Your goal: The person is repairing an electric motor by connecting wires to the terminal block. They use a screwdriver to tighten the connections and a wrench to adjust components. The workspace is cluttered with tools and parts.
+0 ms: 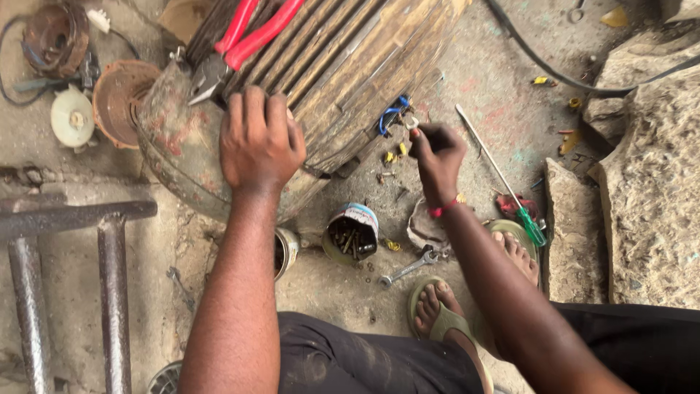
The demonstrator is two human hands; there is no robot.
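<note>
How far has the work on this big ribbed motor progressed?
Done: a round end cover lies off beside the motor housing. In hand: the left hand rests on the housing while the right hand pinches something small near blue wires. Left: pliers, spanner and can of bolts lie unpacked.

Two containers noted on floor below ribbed motor casing (321, 80). Round tin can (351, 232): open top, holds screws and bolts, wrapped in a white-and-blue paper label with red trim. Second small can (285, 252), left of first, pale wrapper, partly hidden behind forearm. No signs or screens.
</note>
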